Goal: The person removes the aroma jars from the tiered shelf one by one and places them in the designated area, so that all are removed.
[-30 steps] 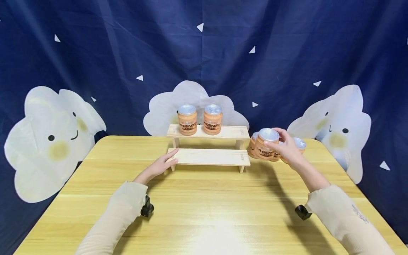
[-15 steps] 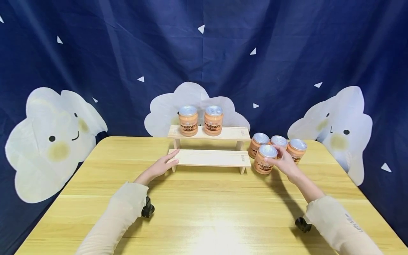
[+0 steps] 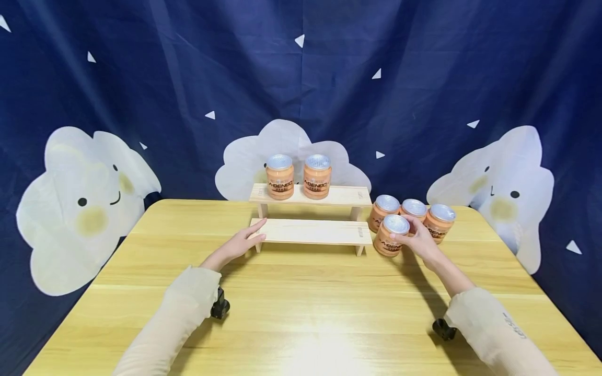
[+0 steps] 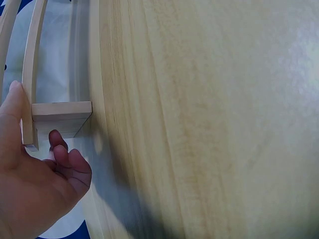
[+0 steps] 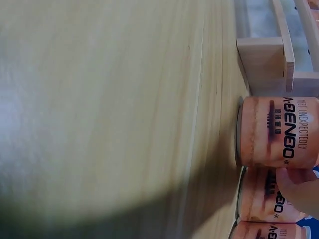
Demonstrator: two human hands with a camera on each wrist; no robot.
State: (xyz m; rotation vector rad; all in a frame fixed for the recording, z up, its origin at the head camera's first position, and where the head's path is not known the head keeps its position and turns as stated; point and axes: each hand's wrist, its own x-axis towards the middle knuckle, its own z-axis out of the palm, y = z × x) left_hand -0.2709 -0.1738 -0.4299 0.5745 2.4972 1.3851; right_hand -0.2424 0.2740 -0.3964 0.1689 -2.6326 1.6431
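My right hand (image 3: 418, 240) holds an orange jar (image 3: 388, 245) with a silver lid, its thumb on the jar's side. That jar stands upright on the table, just right of a two-tier wooden shelf (image 3: 310, 232). In the right wrist view, the held jar (image 5: 274, 132) is nearest the shelf leg, with the thumb (image 5: 294, 186) below its label. My left hand (image 3: 237, 244) grips the left end of the lower tier. The left wrist view shows one digit along the board (image 4: 30, 74) and curled fingers (image 4: 72, 167) under it.
Two matching jars, a left one (image 3: 280, 180) and a right one (image 3: 317, 180), stand on the upper tier. Behind my right hand are a left jar (image 3: 382, 214), a middle jar (image 3: 414, 207) and a right jar (image 3: 439, 224). A blue curtain (image 3: 301, 78) hangs behind the table (image 3: 282, 292).
My right hand has lowered the jar from above the other jars to the table in front of them. During the last half second it has stayed there. The left hand keeps its place.
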